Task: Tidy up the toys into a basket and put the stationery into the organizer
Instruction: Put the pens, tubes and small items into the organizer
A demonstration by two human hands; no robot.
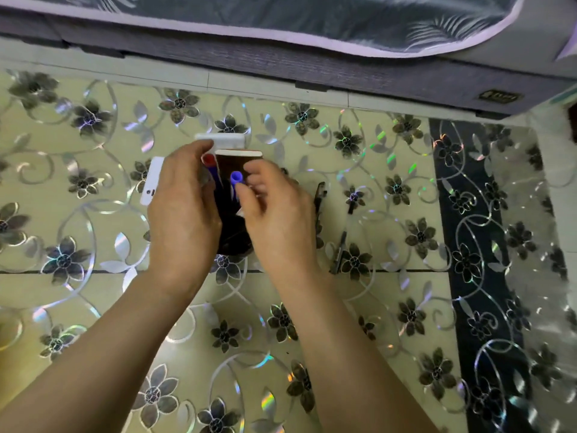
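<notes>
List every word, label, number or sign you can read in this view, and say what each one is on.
None can be read.
Dark badge on the grey furniture base: pale marks, too blurred to read.
White flat piece by the left hand: one small dark mark, too small to tell.
Blue-capped pen in the right hand: no print visible.
Dark organizer: no print visible.
</notes>
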